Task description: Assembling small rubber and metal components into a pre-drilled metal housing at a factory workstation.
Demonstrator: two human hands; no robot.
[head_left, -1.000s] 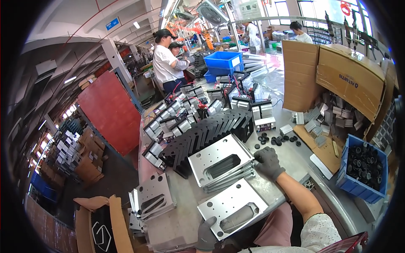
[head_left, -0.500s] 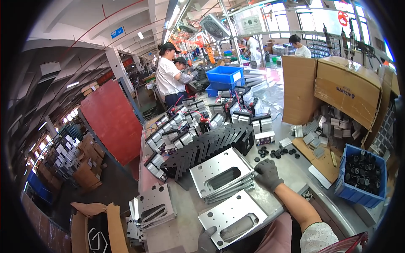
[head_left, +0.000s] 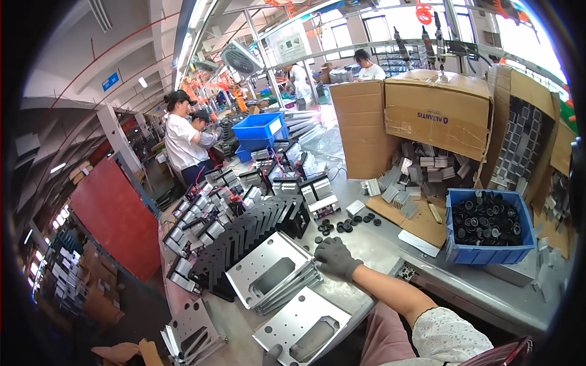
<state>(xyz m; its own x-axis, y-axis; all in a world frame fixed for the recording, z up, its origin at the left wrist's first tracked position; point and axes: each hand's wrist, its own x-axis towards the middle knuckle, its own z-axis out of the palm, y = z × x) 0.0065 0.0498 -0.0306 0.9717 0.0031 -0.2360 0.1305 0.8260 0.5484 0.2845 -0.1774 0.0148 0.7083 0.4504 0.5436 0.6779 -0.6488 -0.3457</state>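
Note:
In a dark grey glove, my left hand grips the lower left corner of a flat silver metal plate. The thumb lies on top; its other fingers are hidden. Several round holes and one large cutout pierce this plate. My right hand, gloved too, has curled fingers beside the right corner of a stack of similar plates. Close to its fingertips lies a black round cap; whether something is pinched there is hidden. More black caps are scattered just beyond.
Black angled brackets stand in a row behind the stack, with silver-and-black assemblies farther back. More plates lie at left. A blue bin of black caps and a cardboard box with finned metal blocks stand right.
The view has swung right, so the bench things appear farther left. My right hand stays beside the stack and the caps, fingers still curled. My left hand still has the plate's corner.

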